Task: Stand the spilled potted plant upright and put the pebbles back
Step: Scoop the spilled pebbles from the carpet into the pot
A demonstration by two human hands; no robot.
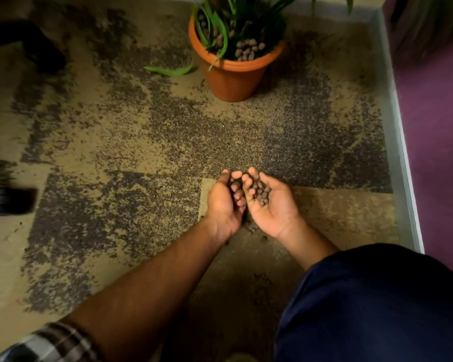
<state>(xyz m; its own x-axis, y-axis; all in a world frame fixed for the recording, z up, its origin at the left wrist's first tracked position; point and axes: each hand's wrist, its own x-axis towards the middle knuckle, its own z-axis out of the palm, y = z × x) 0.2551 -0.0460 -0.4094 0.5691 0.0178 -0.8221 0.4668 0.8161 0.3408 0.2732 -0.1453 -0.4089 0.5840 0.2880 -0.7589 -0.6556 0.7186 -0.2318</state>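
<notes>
The terracotta pot [233,77] stands upright on the carpet at the top centre, green leaves rising from it and brown pebbles [247,49] piled inside its rim. My left hand [224,207] and my right hand [271,205] are cupped side by side, well in front of the pot. Both hold a heap of brown pebbles [256,190] in their palms. A few loose pebbles [254,229] lie on the carpet just under my wrists.
One green leaf [171,71] lies on the carpet left of the pot. A white skirting board [398,131] and purple wall border the right side. A dark chair wheel [8,201] sits at the left edge. My knee in dark trousers [377,304] fills the lower right.
</notes>
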